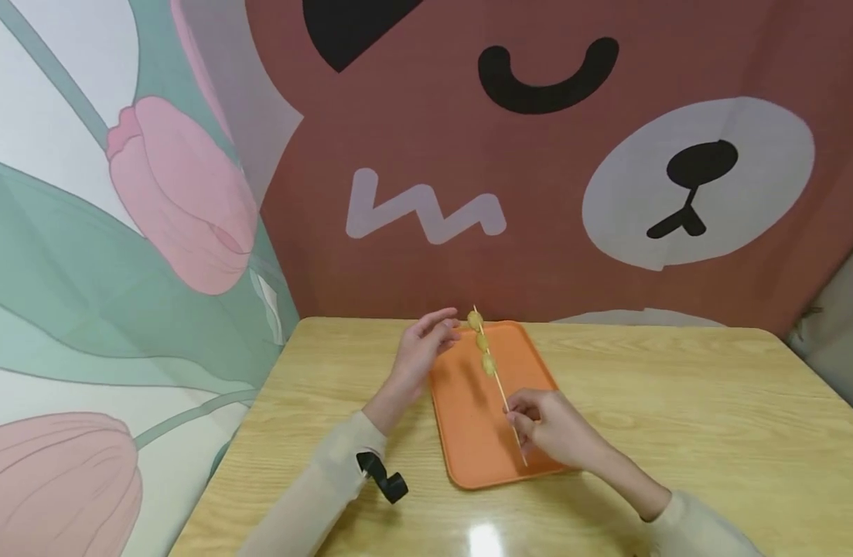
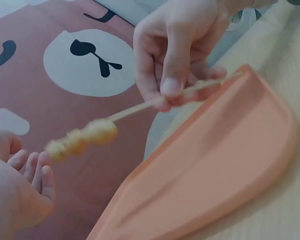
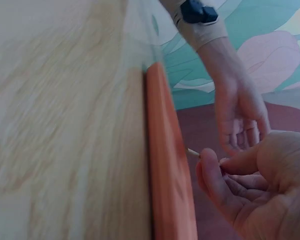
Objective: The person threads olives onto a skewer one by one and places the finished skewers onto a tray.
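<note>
A thin wooden skewer [image 1: 501, 392] carries three yellowish lumpy food pieces [image 1: 482, 341] threaded at its far end. My right hand [image 1: 558, 429] pinches the bare stick between thumb and fingers, holding it slanted above an orange tray [image 1: 464, 445]. Beside the food end, my left hand [image 1: 426, 344] is raised with loosely bent fingers and holds nothing. In the left wrist view, the left fingertips [image 2: 46, 167] are right at the tip of the food pieces [image 2: 85, 138]. Only the short stick end [image 3: 193, 152] shows in the right wrist view; the right fingers hide the rest.
The tray lies on a wood-grain table [image 1: 677, 410], near its back edge. Behind the table hangs a brown bear-print cloth [image 1: 537, 271], and a tulip-print cloth [image 1: 182, 201] covers the left side. A black device [image 1: 384, 478] is worn on the left sleeve.
</note>
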Motion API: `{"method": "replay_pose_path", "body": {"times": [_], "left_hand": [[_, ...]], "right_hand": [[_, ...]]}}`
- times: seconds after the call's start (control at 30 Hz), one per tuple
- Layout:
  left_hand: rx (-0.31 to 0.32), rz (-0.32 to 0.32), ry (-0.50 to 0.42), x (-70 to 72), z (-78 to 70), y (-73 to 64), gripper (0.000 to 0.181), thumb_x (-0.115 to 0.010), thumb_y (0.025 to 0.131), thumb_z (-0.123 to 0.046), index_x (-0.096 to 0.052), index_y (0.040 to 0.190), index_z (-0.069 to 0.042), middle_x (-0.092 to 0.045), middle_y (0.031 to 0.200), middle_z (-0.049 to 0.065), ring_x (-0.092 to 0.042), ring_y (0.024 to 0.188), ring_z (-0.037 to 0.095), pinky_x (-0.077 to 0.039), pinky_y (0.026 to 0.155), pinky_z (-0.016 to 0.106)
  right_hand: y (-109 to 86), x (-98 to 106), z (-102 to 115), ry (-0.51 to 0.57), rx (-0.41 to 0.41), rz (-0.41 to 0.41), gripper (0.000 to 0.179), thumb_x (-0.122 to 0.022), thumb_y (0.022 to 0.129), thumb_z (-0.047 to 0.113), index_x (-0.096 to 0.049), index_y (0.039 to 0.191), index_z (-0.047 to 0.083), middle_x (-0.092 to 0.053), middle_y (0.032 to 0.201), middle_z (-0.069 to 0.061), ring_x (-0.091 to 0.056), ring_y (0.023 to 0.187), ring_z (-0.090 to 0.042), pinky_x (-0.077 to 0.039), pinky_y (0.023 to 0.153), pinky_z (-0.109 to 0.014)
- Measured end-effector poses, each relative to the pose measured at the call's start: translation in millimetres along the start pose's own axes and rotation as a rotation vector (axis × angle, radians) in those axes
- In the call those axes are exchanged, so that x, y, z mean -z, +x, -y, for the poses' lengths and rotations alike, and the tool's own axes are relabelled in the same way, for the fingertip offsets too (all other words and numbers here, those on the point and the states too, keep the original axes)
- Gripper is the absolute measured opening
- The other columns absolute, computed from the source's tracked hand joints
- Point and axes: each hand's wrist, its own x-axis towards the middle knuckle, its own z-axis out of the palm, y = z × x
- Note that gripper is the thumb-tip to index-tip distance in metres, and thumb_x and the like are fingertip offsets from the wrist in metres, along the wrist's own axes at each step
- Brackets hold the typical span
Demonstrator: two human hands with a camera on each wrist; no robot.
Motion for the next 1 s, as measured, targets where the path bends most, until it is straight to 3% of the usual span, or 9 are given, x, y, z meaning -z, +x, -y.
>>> {"method": "replay_pose_path", "body": {"times": [0.2, 0.33, 0.5, 0.7, 0.77, 0.83, 0.9, 1.0], "left_hand": [[0.053, 0.023, 0.041, -4.6, 8.3, -4.6, 0.028, -0.060, 0.106, -0.021, -0.068, 0.130, -0.010, -0.068, 0.121, 0.012, -0.066, 0.108, 0.032, -0.052, 0.096, 0.049], [0.106, 0.013, 0.059, -1.8, 14.3, -7.1, 0.027, -0.060, 0.105, -0.021, -0.069, 0.129, -0.009, -0.067, 0.124, 0.016, -0.068, 0.103, 0.027, -0.055, 0.093, 0.047], [0.143, 0.031, 0.089, 0.8, 21.4, -9.5, 0.031, -0.060, 0.106, -0.022, -0.068, 0.132, -0.007, -0.064, 0.128, 0.020, -0.067, 0.108, 0.031, -0.054, 0.094, 0.045], [0.129, 0.063, 0.137, 2.8, 27.3, -10.7, 0.034, -0.059, 0.106, -0.021, -0.065, 0.134, -0.003, -0.065, 0.126, 0.021, -0.065, 0.110, 0.036, -0.053, 0.095, 0.048], [0.089, 0.071, 0.191, 3.9, 27.1, -11.7, 0.031, -0.059, 0.106, -0.020, -0.067, 0.132, -0.004, -0.066, 0.124, 0.019, -0.065, 0.109, 0.036, -0.051, 0.096, 0.051], [0.005, 0.074, 0.300, 5.9, 26.3, -12.2, 0.028, -0.060, 0.105, -0.019, -0.069, 0.129, -0.007, -0.068, 0.121, 0.014, -0.066, 0.107, 0.033, -0.051, 0.096, 0.051], [-0.120, 0.060, 0.463, 8.1, 23.2, -13.2, 0.026, -0.061, 0.105, -0.018, -0.070, 0.128, -0.009, -0.069, 0.118, 0.010, -0.067, 0.104, 0.028, -0.053, 0.094, 0.048], [-0.347, -0.014, 0.786, 12.4, 16.8, -14.7, 0.028, -0.063, 0.103, -0.019, -0.070, 0.128, -0.009, -0.067, 0.122, 0.008, -0.063, 0.109, 0.025, -0.049, 0.096, 0.047]], "right_hand": [[0.0, 2.9, -17.9, -0.076, -0.082, -0.051, 0.009, -0.058, 0.102, -0.002, -0.066, 0.101, -0.005, -0.063, 0.075, -0.011, -0.064, 0.055, -0.025, -0.057, 0.050, -0.036], [1.0, 4.1, -22.8, -0.122, -0.106, -0.074, 0.009, -0.060, 0.100, -0.002, -0.068, 0.098, -0.004, -0.064, 0.072, -0.007, -0.063, 0.053, -0.023, -0.054, 0.047, -0.034], [0.2, 3.9, -26.0, -0.139, -0.132, -0.096, 0.011, -0.061, 0.100, 0.001, -0.070, 0.099, -0.003, -0.065, 0.073, -0.004, -0.061, 0.056, -0.020, -0.050, 0.047, -0.029], [-2.1, -1.4, -28.6, -0.153, -0.117, -0.110, 0.012, -0.061, 0.102, 0.005, -0.071, 0.101, -0.002, -0.067, 0.077, -0.002, -0.058, 0.055, -0.017, -0.048, 0.048, -0.029], [-0.7, -1.8, -27.4, -0.185, -0.110, -0.108, 0.015, -0.060, 0.104, 0.008, -0.072, 0.097, 0.002, -0.065, 0.072, 0.000, -0.053, 0.052, -0.013, -0.045, 0.046, -0.027], [1.4, 0.7, -23.7, -0.226, -0.113, -0.106, 0.021, -0.057, 0.106, 0.012, -0.072, 0.092, 0.005, -0.058, 0.064, 0.001, -0.045, 0.046, -0.011, -0.039, 0.043, -0.026], [4.4, 7.4, -18.8, -0.301, -0.106, -0.122, 0.024, -0.056, 0.107, 0.017, -0.072, 0.092, 0.008, -0.056, 0.062, 0.001, -0.042, 0.047, -0.009, -0.037, 0.044, -0.025], [9.8, 25.0, -11.2, -0.444, -0.061, -0.205, 0.026, -0.058, 0.107, 0.027, -0.074, 0.100, 0.008, -0.062, 0.074, 0.000, -0.052, 0.057, -0.013, -0.045, 0.050, -0.030]]}}
